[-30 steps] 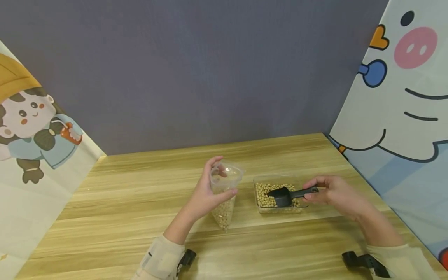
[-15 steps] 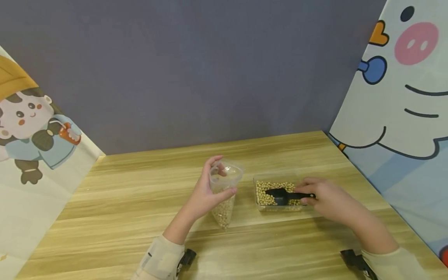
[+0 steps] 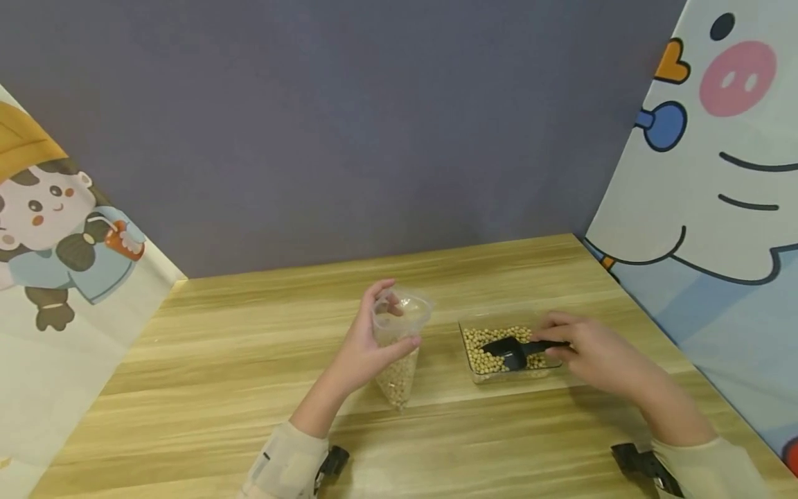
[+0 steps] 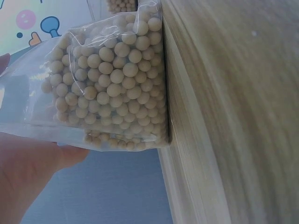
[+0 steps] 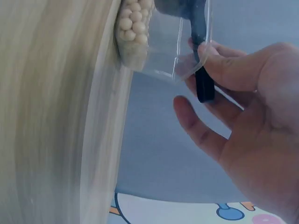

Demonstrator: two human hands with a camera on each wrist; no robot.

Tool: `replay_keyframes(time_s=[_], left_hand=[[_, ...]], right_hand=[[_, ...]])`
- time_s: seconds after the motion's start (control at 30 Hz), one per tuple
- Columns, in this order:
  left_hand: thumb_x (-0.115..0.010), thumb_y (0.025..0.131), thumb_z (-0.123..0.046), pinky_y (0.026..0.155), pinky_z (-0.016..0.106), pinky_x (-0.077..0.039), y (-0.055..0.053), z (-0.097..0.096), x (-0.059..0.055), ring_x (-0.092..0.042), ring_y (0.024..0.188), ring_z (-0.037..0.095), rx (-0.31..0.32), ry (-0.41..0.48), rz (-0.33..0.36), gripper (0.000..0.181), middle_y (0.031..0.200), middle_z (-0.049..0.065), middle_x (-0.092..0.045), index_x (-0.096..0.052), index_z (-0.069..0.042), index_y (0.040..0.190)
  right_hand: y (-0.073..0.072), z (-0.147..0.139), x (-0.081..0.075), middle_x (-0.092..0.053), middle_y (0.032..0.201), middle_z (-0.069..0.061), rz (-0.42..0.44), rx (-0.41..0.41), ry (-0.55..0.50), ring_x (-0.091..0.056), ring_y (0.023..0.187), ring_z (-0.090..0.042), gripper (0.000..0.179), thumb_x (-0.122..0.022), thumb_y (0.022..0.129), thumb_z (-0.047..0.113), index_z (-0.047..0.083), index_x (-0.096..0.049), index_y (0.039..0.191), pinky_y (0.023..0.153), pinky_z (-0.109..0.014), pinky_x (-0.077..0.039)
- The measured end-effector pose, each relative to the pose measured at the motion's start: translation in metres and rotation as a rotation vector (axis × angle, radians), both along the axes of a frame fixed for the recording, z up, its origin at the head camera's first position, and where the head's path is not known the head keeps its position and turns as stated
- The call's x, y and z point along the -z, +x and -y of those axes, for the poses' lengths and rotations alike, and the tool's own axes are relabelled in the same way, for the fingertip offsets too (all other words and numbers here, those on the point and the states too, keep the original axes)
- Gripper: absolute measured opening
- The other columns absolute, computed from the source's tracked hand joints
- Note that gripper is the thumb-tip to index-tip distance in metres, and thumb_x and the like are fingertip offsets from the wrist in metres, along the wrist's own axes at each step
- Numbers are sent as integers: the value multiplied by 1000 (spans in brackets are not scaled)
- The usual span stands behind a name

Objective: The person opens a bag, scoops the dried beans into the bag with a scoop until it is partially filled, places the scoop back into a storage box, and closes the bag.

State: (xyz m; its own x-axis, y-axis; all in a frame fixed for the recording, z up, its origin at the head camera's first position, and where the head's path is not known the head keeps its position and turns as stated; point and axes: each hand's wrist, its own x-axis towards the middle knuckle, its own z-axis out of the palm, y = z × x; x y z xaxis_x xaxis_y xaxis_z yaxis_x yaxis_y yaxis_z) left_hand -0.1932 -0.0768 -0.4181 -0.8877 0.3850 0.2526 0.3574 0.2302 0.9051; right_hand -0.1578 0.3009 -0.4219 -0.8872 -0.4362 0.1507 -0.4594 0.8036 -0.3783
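A clear plastic bag [image 3: 397, 378] of pale round soybeans [image 4: 112, 84] stands upright on the table, its mouth spread wide. My left hand [image 3: 363, 346] grips it near the top, thumb in front and fingers round the far side of the rim. To its right, a clear rectangular box [image 3: 517, 376] contains more soybeans [image 3: 476, 357]. A black scoop [image 3: 512, 355] lies with its blade down among them. My right hand [image 3: 595, 353] pinches the scoop's handle [image 5: 204, 86] over the box's right edge; in the right wrist view, a lower finger stretches away from the handle.
The wood-grain table [image 3: 249, 333] runs back to a grey wall panel [image 3: 374, 138]. Side panels with cartoon prints, including a pig-nosed figure [image 3: 738, 80], border it left and right.
My right hand first shifted left along the scoop's handle, then moved slightly right, with the scoop and box sliding right too. The left hand and bag stay in place.
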Motion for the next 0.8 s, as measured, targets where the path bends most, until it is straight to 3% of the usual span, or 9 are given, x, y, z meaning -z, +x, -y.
replay_keyframes(time_s=[0.17,0.33,0.6,0.8], left_hand=[[-83,89,-16,103,49,-56,0,-1,-1,-52,136,31,5,9,6,92,145,16,-46,-27,-23,162],[-84,89,-15,104,50,-56,1,-1,-1,-52,136,32,-2,10,11,93,144,15,-47,-27,-24,162],[-84,88,-15,103,50,-56,1,-1,1,-50,138,33,-4,7,12,93,146,16,-45,-28,-24,162],[-84,88,-14,103,51,-56,0,-2,0,-51,137,33,0,10,0,92,146,18,-45,-29,-23,161]], right_hand=[[-1,-3,1,-72,116,2,-85,-59,38,-70,97,-17,31,-81,89,3,13,-81,119,72,-29,-59],[-1,-1,3,-75,122,-4,-161,-105,59,-73,110,-31,33,-84,87,5,15,-82,119,83,-42,-64],[-3,-1,5,-73,127,-6,-75,-90,-14,-71,113,-31,34,-78,92,4,14,-79,125,85,-37,-63],[-3,-4,6,-72,121,4,-103,-58,-32,-65,113,-23,34,-81,90,6,20,-80,120,92,-44,-61]])
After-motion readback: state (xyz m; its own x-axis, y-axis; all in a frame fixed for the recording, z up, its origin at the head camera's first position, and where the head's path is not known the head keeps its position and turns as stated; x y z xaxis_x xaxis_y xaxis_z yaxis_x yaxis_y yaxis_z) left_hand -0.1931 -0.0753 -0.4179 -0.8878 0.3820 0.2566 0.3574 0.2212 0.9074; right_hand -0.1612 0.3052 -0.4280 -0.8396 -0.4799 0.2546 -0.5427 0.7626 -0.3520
